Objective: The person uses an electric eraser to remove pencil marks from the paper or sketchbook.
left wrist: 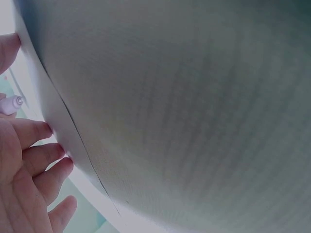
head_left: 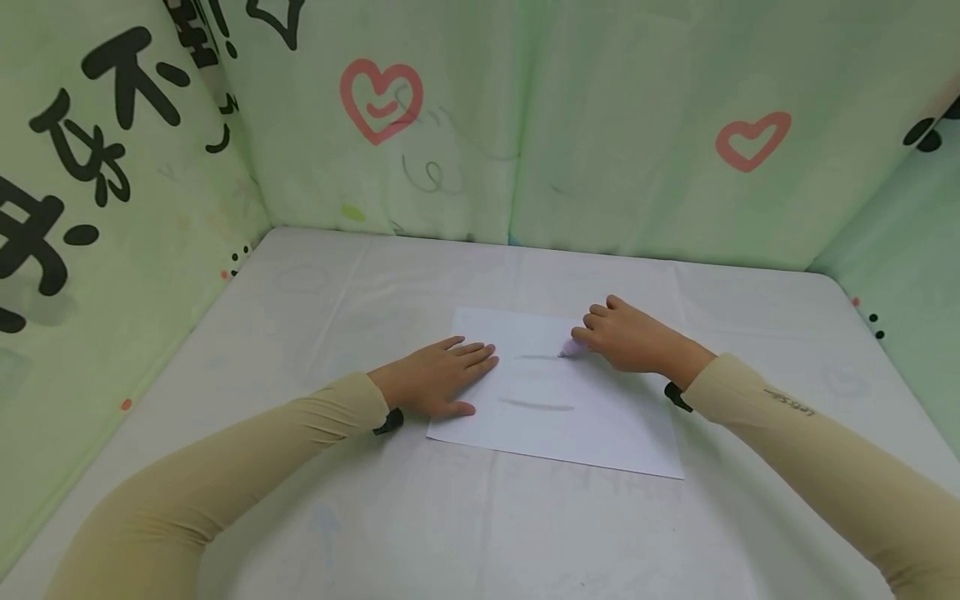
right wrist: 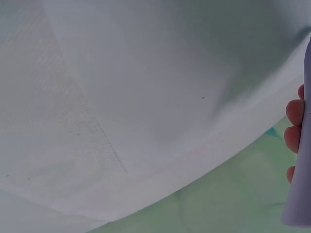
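A white sheet of paper (head_left: 555,442) lies on the table with two faint grey streaks on it, one above the other. My left hand (head_left: 442,375) rests flat on the sheet's left side, its fingers spread; in the left wrist view its fingers (left wrist: 48,179) show at the left edge. With my right hand (head_left: 633,337) I grip a thick lavender pen-shaped tube (head_left: 572,347). Its narrow tip is at the right end of the upper streak. The tube's wide, flared body (right wrist: 299,194) appears in the right wrist view, fingers curled round it. What kind of tube it is I cannot tell.
A white cloth covers the table (head_left: 360,517). Pale green curtains (head_left: 622,150) with hearts and black lettering enclose the back and both sides. Dark bands (head_left: 390,422) sit at both wrists, below beige sleeves (head_left: 285,442).
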The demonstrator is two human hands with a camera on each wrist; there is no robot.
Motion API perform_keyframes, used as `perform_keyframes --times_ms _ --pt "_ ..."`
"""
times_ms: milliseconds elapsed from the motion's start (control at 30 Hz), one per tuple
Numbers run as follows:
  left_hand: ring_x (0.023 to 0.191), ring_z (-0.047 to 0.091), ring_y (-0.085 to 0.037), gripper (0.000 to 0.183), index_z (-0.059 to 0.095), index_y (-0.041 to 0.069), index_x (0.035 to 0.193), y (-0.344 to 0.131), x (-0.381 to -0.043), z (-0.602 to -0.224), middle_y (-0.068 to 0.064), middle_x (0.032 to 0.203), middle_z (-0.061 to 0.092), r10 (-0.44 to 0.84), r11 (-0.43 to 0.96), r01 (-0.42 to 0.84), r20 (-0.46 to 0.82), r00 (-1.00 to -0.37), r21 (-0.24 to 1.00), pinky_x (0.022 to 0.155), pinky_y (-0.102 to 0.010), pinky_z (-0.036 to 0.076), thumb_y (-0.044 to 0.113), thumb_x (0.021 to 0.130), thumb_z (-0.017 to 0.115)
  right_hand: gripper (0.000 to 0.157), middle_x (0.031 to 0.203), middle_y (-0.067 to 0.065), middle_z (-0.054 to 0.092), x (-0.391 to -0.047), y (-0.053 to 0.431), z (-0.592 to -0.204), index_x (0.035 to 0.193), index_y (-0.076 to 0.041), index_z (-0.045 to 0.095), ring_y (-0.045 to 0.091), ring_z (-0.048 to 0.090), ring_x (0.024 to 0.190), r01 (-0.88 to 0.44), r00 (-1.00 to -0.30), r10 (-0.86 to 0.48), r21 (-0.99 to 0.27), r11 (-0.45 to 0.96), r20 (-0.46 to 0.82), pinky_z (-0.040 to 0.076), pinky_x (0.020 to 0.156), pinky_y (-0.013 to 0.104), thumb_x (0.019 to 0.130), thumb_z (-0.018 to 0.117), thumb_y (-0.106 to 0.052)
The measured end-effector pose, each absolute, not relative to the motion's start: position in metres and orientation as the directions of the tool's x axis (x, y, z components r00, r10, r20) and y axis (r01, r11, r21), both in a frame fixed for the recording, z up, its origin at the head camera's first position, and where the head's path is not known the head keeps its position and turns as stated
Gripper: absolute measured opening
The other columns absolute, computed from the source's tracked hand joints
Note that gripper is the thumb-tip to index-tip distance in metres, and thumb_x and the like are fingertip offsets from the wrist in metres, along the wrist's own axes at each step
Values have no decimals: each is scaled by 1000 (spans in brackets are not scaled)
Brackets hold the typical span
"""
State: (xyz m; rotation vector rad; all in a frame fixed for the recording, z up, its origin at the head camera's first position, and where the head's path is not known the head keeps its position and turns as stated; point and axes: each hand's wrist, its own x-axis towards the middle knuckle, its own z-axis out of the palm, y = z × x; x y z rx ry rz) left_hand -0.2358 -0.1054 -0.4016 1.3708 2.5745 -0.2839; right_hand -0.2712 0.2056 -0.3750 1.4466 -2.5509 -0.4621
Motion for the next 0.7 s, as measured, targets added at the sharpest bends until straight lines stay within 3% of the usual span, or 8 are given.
perform_keyframes --times_ms 700 --pt "146 21 -21 74 18 9 151 -105 -237 -401 -7 158 19 790 551 832 -283 -544 -64 119 -41 17 52 95 42 13 77 6 60 -274 201 -376 93 -9 60 20 52 72 -810 -500 -866 354 468 1 36 66 33 84 68 -12"
